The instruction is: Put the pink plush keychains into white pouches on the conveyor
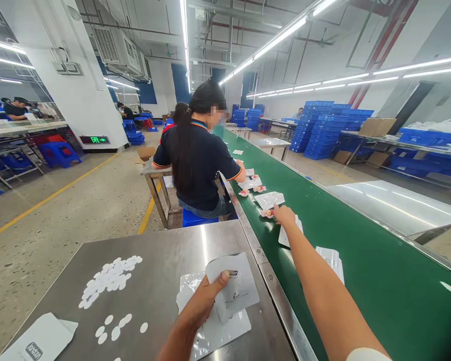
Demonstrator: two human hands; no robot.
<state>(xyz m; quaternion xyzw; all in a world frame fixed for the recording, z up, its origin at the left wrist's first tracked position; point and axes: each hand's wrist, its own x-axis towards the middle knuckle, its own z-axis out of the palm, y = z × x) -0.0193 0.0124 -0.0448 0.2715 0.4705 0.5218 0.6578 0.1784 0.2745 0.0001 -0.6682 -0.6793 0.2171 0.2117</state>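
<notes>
My left hand [206, 298] grips a white printed pouch [240, 288], thumb on its front. Under it, more white pouches [225, 333] lie on the metal table. Stretched out over the green conveyor belt, my right hand [284, 215] has its fingertips closed at the edge of a small pink-and-red piece [267, 213]; its exact kind is too small to tell. Just beyond lies a clear-fronted pouch [269, 200]. One white pouch [285, 235] is partly hidden behind my right wrist, and another packet [332, 263] lies to the right of my forearm.
Round white stickers or discs [110, 281] are scattered over the metal table [161, 250]. A printed white pouch [41, 341] lies at its near left corner. A co-worker [197, 155] sits ahead beside the green belt [379, 296]. Blue crates [317, 128] are stacked at the right.
</notes>
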